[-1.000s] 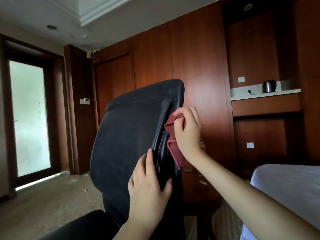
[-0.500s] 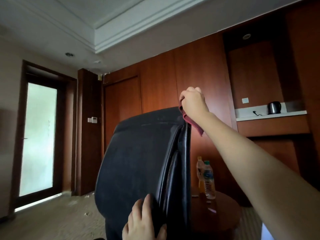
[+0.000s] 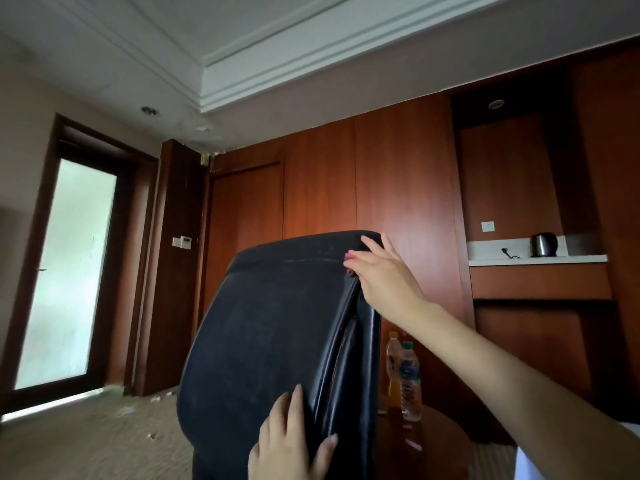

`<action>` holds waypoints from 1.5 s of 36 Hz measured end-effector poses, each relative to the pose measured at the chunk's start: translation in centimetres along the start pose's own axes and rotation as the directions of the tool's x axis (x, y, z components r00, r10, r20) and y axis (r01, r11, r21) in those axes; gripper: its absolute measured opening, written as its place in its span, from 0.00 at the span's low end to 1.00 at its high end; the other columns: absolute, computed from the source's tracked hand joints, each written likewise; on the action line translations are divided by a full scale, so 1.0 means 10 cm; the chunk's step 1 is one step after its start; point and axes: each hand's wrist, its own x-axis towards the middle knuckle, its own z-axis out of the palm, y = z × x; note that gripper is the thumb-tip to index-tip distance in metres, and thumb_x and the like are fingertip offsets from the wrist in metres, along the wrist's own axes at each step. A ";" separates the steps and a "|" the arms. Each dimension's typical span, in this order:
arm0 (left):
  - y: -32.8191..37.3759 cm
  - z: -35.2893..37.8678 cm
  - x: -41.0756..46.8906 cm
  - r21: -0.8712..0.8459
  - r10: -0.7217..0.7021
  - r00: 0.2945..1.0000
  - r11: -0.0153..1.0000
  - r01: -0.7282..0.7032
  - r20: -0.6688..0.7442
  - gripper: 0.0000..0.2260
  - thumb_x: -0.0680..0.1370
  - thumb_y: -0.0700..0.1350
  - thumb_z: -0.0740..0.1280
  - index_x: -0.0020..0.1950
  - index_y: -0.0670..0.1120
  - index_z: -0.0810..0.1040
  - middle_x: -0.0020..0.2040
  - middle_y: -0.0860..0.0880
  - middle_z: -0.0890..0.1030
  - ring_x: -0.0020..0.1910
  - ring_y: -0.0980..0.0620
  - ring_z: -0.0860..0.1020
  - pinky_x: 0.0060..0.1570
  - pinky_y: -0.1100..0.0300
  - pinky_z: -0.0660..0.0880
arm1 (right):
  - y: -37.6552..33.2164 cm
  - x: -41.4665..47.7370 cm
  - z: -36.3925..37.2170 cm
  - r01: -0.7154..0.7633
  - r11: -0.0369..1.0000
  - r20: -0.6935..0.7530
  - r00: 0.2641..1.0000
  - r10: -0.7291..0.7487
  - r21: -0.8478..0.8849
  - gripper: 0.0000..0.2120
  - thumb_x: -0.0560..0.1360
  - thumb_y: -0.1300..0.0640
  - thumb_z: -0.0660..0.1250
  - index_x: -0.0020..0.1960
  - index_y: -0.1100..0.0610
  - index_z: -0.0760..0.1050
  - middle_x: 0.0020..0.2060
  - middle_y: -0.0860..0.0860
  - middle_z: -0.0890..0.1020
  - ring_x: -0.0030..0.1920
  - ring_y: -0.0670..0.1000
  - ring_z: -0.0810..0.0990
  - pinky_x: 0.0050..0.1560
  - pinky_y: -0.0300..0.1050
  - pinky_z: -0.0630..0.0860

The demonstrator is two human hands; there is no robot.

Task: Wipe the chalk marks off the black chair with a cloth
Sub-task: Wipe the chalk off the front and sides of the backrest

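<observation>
The black chair fills the lower middle, its backrest toward me, with faint pale chalk streaks along the top edge. My right hand presses flat on the backrest's top right corner, covering a red cloth; only small bits of cloth peek out by my fingers. My left hand grips the backrest's right side edge low down, thumb wrapped around the rim.
Two plastic bottles stand on a round dark wooden table just right of the chair. Wood-panelled wall behind, a kettle on a white shelf at right, a glass door at left. Carpet with scattered debris lies below.
My right hand with the cloth has slid from the backrest's side edge up to its top corner and flattened there. The view has tilted upward. My left hand stays on the side edge.
</observation>
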 end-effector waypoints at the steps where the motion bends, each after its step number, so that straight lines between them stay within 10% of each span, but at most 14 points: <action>1: 0.03 0.02 0.03 0.018 0.036 0.999 0.999 -0.036 -0.035 0.36 0.65 0.71 0.53 0.63 0.47 0.71 0.50 0.48 0.83 0.39 0.49 0.84 0.26 0.56 0.78 | -0.01 0.02 -0.02 0.025 0.999 0.023 0.999 -0.025 -0.037 0.17 0.80 0.64 0.57 0.64 0.53 0.77 0.68 0.47 0.74 0.77 0.54 0.52 0.73 0.45 0.30; 4: 0.08 0.10 0.15 0.080 0.136 0.976 0.989 -0.124 -0.172 0.33 0.68 0.67 0.54 0.63 0.46 0.70 0.50 0.47 0.82 0.39 0.49 0.83 0.27 0.57 0.78 | -0.12 0.20 -0.12 0.040 0.990 0.122 0.992 -0.023 -0.138 0.18 0.79 0.65 0.57 0.60 0.49 0.78 0.61 0.44 0.79 0.77 0.51 0.54 0.66 0.45 0.20; 8: 0.08 0.04 0.32 0.099 0.186 0.945 0.981 -0.165 -0.269 0.25 0.76 0.62 0.52 0.64 0.48 0.70 0.52 0.48 0.82 0.43 0.50 0.83 0.31 0.56 0.78 | -0.33 0.56 -0.11 0.047 0.963 0.275 0.961 0.029 -0.264 0.18 0.79 0.65 0.57 0.60 0.48 0.78 0.54 0.49 0.82 0.70 0.54 0.66 0.74 0.63 0.40; 11: 0.05 0.00 0.39 0.200 0.271 0.917 0.955 -0.219 -0.292 0.25 0.72 0.58 0.56 0.63 0.47 0.74 0.53 0.49 0.81 0.46 0.50 0.82 0.36 0.56 0.79 | -0.44 0.73 -0.03 0.095 0.906 0.247 0.969 0.011 -0.413 0.14 0.78 0.63 0.60 0.57 0.50 0.78 0.53 0.51 0.79 0.61 0.54 0.69 0.67 0.58 0.58; 19: 0.07 -0.09 0.55 0.272 0.358 0.871 0.922 -0.274 -0.337 0.12 0.70 0.57 0.57 0.40 0.48 0.69 0.35 0.51 0.72 0.31 0.49 0.74 0.28 0.57 0.68 | -0.57 0.91 0.11 -0.116 0.804 0.087 0.975 0.204 -0.583 0.15 0.74 0.61 0.67 0.61 0.59 0.76 0.55 0.57 0.77 0.57 0.57 0.75 0.54 0.47 0.69; 24: -0.05 -0.03 0.52 0.316 0.433 0.841 0.888 -0.335 -0.325 0.10 0.72 0.55 0.56 0.36 0.50 0.70 0.30 0.54 0.72 0.26 0.51 0.74 0.25 0.60 0.65 | -0.87 0.89 0.45 0.026 0.843 0.199 0.975 0.097 -0.537 0.16 0.79 0.65 0.56 0.65 0.60 0.73 0.61 0.57 0.76 0.61 0.56 0.74 0.55 0.46 0.69; 34: -0.02 0.02 0.53 0.335 0.496 0.787 0.860 -0.386 -0.367 0.10 0.72 0.50 0.56 0.33 0.49 0.70 0.26 0.53 0.72 0.22 0.51 0.72 0.22 0.58 0.66 | -0.66 0.85 0.14 0.244 0.806 0.369 0.929 -0.034 -0.540 0.16 0.76 0.66 0.64 0.63 0.61 0.74 0.61 0.58 0.73 0.61 0.58 0.72 0.60 0.50 0.68; 40: -0.01 -0.06 0.52 0.330 0.491 0.797 0.862 -0.385 -0.352 0.09 0.71 0.48 0.56 0.32 0.49 0.70 0.25 0.52 0.73 0.21 0.51 0.72 0.24 0.62 0.65 | -0.46 0.67 -0.24 0.176 0.804 0.305 0.952 0.007 -0.567 0.12 0.77 0.67 0.60 0.59 0.63 0.75 0.55 0.60 0.76 0.55 0.60 0.77 0.44 0.48 0.68; 54: 0.00 -0.06 0.52 0.299 0.468 0.816 0.876 -0.378 -0.340 0.08 0.70 0.46 0.59 0.31 0.48 0.67 0.23 0.52 0.70 0.19 0.50 0.69 0.25 0.62 0.58 | -0.49 0.93 -0.12 0.104 0.864 0.276 0.960 0.042 -0.492 0.11 0.76 0.68 0.60 0.57 0.64 0.74 0.53 0.60 0.79 0.52 0.61 0.79 0.41 0.48 0.69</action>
